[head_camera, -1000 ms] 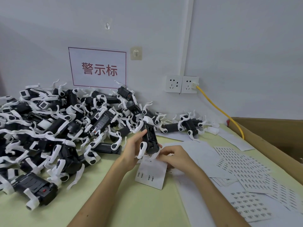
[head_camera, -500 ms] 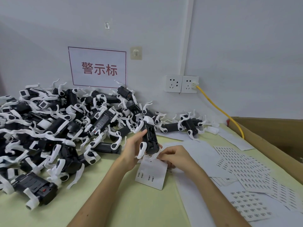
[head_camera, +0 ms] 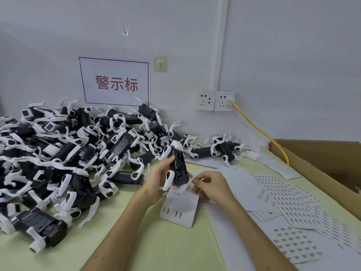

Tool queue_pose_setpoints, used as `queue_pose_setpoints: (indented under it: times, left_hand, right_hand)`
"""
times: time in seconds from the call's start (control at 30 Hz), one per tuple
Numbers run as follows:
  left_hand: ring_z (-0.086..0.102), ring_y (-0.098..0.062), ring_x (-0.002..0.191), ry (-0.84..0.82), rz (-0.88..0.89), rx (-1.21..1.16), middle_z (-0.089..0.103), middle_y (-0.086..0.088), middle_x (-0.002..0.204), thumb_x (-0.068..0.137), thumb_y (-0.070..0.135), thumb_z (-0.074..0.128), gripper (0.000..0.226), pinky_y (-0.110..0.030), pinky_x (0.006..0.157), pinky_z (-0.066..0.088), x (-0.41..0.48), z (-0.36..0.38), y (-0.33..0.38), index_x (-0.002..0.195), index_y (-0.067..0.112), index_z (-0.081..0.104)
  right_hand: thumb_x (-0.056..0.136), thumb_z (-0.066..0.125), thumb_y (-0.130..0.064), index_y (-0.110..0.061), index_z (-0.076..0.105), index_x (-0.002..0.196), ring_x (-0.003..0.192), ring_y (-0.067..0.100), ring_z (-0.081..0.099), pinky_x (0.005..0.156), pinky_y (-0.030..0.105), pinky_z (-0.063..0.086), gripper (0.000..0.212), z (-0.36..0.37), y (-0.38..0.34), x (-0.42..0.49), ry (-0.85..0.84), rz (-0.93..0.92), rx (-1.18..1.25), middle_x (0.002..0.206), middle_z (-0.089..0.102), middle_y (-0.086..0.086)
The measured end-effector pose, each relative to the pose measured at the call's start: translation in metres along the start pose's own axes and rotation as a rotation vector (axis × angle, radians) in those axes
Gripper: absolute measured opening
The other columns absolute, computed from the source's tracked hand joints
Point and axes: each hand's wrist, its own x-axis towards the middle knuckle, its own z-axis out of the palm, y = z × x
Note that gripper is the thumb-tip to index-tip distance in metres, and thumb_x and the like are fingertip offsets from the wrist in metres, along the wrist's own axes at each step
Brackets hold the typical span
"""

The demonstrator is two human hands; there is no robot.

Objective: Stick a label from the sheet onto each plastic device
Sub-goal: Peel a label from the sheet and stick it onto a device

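Two hands are in view. Your left hand (head_camera: 156,180) grips one black plastic device with white curved clips (head_camera: 176,169), tilted up just above the pale green worktop (head_camera: 156,247). Your right hand (head_camera: 211,186) is closed in a pinch at the top edge of the small white label sheet (head_camera: 179,210), just beside the device's lower end; whether a label is between the fingers, you cannot tell.

Dozens of the same black-and-white devices lie in a heap (head_camera: 68,153) filling the left of the worktop against the wall, too tangled to count. One more device (head_camera: 224,149) lies apart by the wall to the right. Several printed label sheets (head_camera: 289,208) overlap on the right, reaching the brown cardboard box (head_camera: 322,163) that bounds that side. Two white wall sockets (head_camera: 214,100) sit behind, one holding a yellow cable (head_camera: 259,132). Bare worktop lies between your forearms and near the front edge.
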Motion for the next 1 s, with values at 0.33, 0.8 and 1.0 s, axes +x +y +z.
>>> queue_pose_setpoints:
  times: [0.33, 0.8, 1.0]
  left_hand:
    - [0.063, -0.026, 0.121, 0.306, 0.141, 0.207, 0.077, -0.004, 0.115, 0.077, 0.056, 0.062, 0.054, -0.049, 0.116, 0.035, 0.009, -0.005, -0.003, 0.109, 0.015, 0.076]
    - [0.066, -0.053, 0.111, 0.034, 0.02, -0.16, 0.064, -0.02, 0.136, 0.091, 0.055, 0.049, 0.053, -0.046, 0.082, 0.061, -0.01, 0.004, 0.019, 0.103, 0.013, 0.079]
    - [0.064, -0.051, 0.116, 0.017, 0.01, -0.226, 0.061, -0.021, 0.14, 0.094, 0.058, 0.049, 0.053, -0.047, 0.081, 0.061, -0.011, -0.001, 0.022, 0.107, 0.015, 0.076]
  right_hand:
    - [0.09, 0.071, -0.036, -0.024, 0.072, 0.079, 0.046, 0.006, 0.057, 0.062, 0.024, 0.046, 0.017, -0.003, -0.001, 0.002, 0.18, -0.12, -0.003, 0.062, 0.069, -0.005]
    - [0.084, 0.07, -0.054, -0.04, 0.068, 0.066, 0.066, 0.007, 0.063, 0.063, 0.026, 0.046, 0.024, 0.0, -0.001, 0.001, 0.253, -0.367, -0.035, 0.067, 0.067, -0.015]
    - [0.084, 0.069, -0.056, -0.034, 0.072, 0.071, 0.065, 0.011, 0.061, 0.064, 0.03, 0.048, 0.026, 0.001, 0.001, 0.002, 0.239, -0.391, -0.053, 0.069, 0.068, -0.01]
